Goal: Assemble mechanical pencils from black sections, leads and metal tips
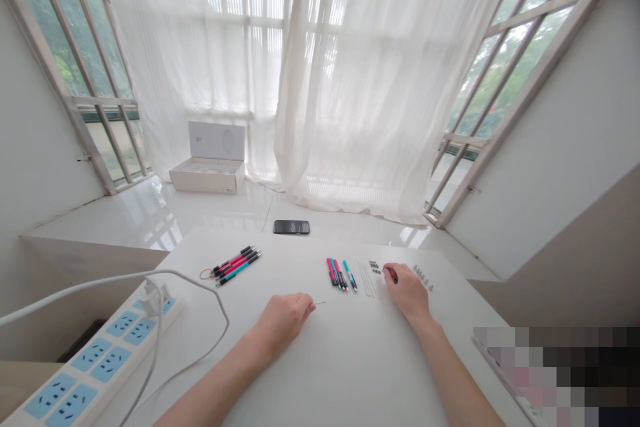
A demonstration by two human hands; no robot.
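My left hand [286, 320] is closed in a pinch over the middle of the white table, with a thin rod [321, 302], like a pen refill, sticking out to the right. My right hand [409, 295] is closed beside small black pen parts [374, 267]; a small dark red piece [393, 275] shows at its fingers, its kind unclear. Left of the black parts lie thin white refills [365, 279], a teal pen barrel [350, 275] and several red and teal barrels [336, 273]. Small pale clear parts [423, 277] lie right of this hand.
Several pens [237, 265] lie at the left beside a rubber band [205, 274]. A power strip [103, 360] with a white cable [223, 307] runs along the left edge. A black phone [291, 227] and an open white box [205, 175] sit behind, before the curtain [350, 113].
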